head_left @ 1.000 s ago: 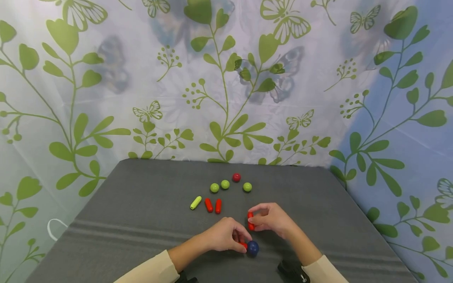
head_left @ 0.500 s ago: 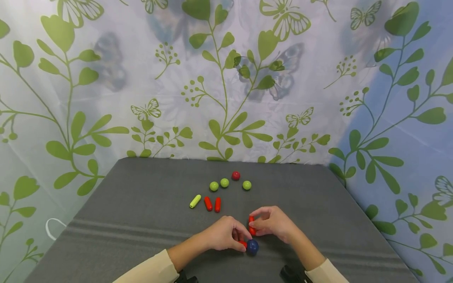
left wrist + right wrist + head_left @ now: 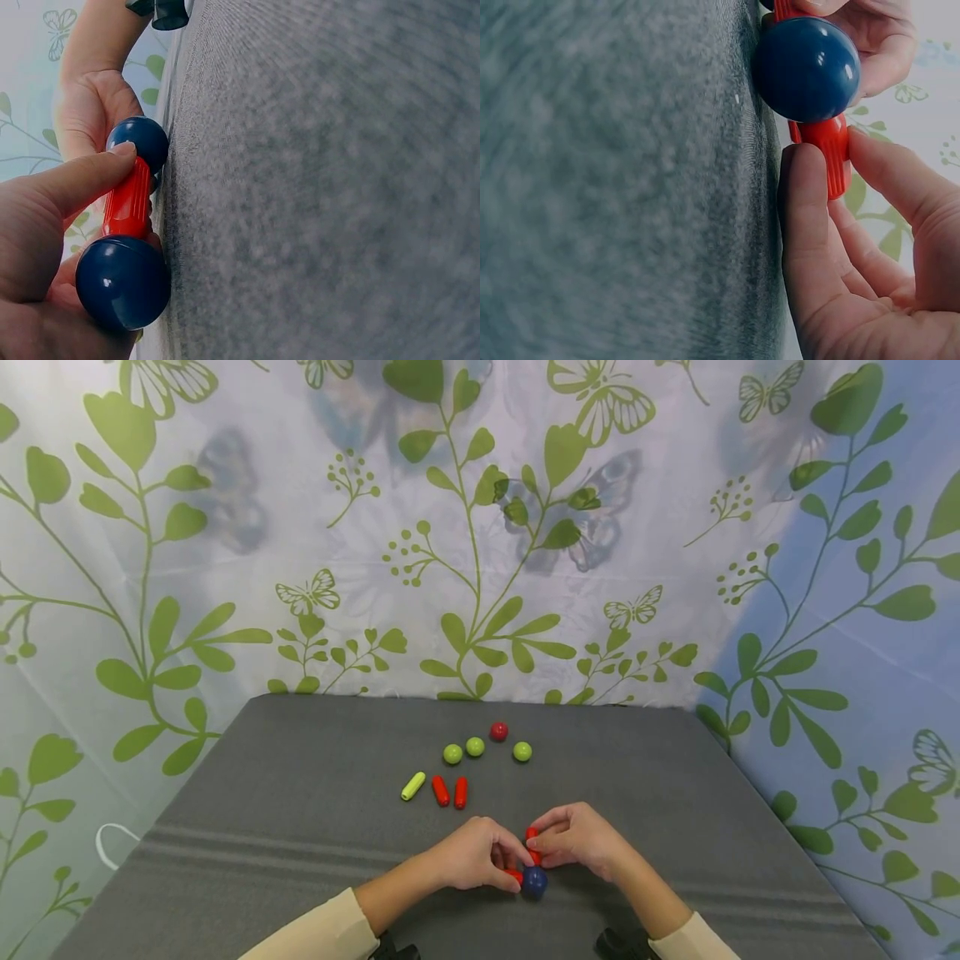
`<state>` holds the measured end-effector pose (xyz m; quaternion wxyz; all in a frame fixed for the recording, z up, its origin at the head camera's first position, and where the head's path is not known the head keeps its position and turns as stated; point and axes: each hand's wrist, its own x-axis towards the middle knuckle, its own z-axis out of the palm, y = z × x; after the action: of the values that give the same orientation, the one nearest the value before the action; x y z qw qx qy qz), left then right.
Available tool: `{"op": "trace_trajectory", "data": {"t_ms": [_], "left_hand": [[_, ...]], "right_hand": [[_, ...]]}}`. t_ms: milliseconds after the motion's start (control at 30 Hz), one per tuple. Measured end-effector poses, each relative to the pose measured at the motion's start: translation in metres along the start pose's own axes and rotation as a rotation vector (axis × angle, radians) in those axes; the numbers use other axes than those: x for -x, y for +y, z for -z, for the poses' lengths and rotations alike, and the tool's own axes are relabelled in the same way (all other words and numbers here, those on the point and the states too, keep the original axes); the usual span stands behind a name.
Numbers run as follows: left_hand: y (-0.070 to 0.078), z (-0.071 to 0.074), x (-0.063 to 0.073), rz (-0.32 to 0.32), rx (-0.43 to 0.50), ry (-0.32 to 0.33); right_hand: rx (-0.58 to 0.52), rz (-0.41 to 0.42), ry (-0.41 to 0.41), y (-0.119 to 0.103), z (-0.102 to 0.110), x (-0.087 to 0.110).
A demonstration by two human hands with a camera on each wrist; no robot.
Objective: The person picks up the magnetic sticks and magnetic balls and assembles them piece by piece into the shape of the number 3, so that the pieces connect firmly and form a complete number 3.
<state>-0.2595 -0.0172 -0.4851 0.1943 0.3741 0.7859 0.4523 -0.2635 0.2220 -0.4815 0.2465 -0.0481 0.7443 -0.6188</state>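
Leaf-and-butterfly cloth point(image 3: 517, 635) hangs behind the grey desk point(image 3: 300, 768) we look down on. Near its front edge our left hand point(image 3: 472, 857) pinches a ribbed red rod point(image 3: 127, 199), capped by a first blue ball point(image 3: 534, 883) at the end towards our right hand point(image 3: 585, 841) and a second blue ball point(image 3: 124, 281) at the other, which the head view hides. That right hand pinches another red rod point(image 3: 829, 154), its end up against the first blue ball; we cannot tell whether it sits in a hole or merely touches.

We judge that a crooked push could turn the ball on its rod or make the end skid over its smooth curve. Pushing without bracing from our left thumb, which rests at the joint, might work that joint loose.

Farther out lie two red rods point(image 3: 461, 792) and a yellow-green rod point(image 3: 412, 786); beyond them, three green balls point(image 3: 452, 754) and a red ball point(image 3: 498, 732), liable to roll if we jolted the desk.
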Motion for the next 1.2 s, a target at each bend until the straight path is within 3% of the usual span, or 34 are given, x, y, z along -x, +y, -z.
{"op": "trace_trajectory", "data": {"t_ms": [767,1200], "left_hand": [[-0.0002,0.0003,-0.0032,-0.040,-0.043,-0.035],[0.0037,-0.0034,-0.0075,-0.050,-0.080,0.014]], "right_hand": [[0.016,0.026,-0.053,0.0006,0.0032,0.0012],[0.023,0.052,-0.037,0.0008,0.0040,0.0005]]}}
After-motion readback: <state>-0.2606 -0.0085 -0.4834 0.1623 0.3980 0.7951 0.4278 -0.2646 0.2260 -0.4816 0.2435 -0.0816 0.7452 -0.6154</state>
